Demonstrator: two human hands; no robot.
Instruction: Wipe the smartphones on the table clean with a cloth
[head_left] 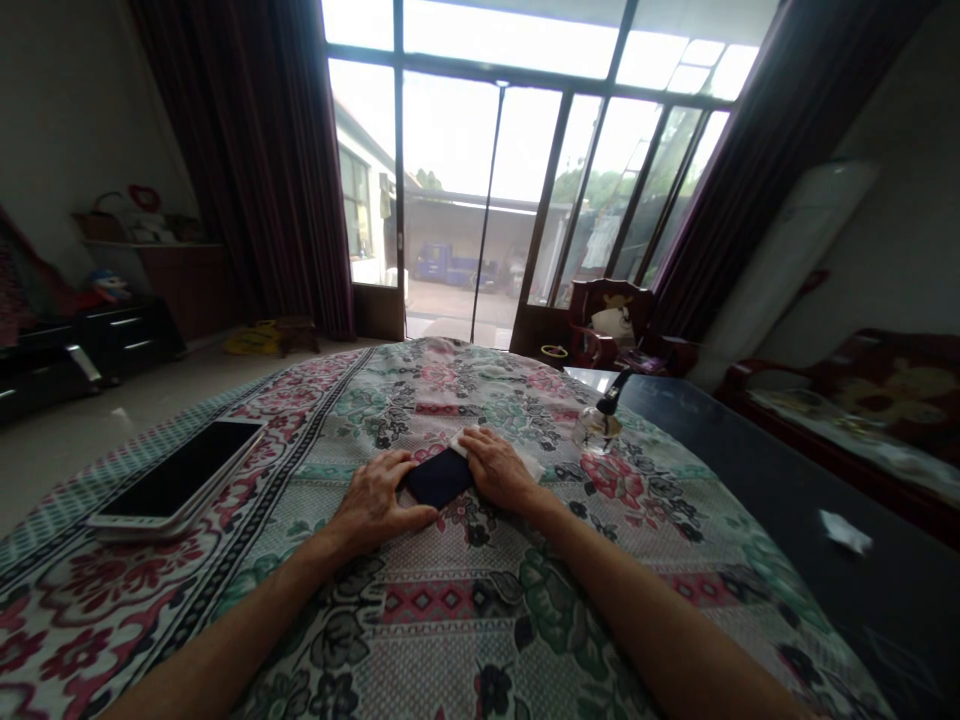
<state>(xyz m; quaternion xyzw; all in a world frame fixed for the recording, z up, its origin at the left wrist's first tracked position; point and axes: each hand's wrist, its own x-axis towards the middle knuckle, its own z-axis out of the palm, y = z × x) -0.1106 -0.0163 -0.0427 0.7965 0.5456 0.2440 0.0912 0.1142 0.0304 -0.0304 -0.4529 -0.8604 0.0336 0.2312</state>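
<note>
A dark blue phone (441, 478) lies flat on the patterned tablecloth (450, 545) in front of me. My left hand (377, 502) grips its left end, the thumb along the near edge and the fingers at the far side. Over the right end, my right hand (499, 468) presses a white tissue (534, 467) with its fingers together. Most of the tissue is hidden under that hand. To the right of my right hand stands a clear bottle (596, 432) with a black pump top.
On the left of the table rests a white-edged tablet (184, 475) with a dark screen, seemingly on another flat piece. A dark table (757, 480) adjoins on the right, bearing a crumpled white tissue (846, 532). Beyond are a wooden chair (611, 320) and glass doors (465, 200).
</note>
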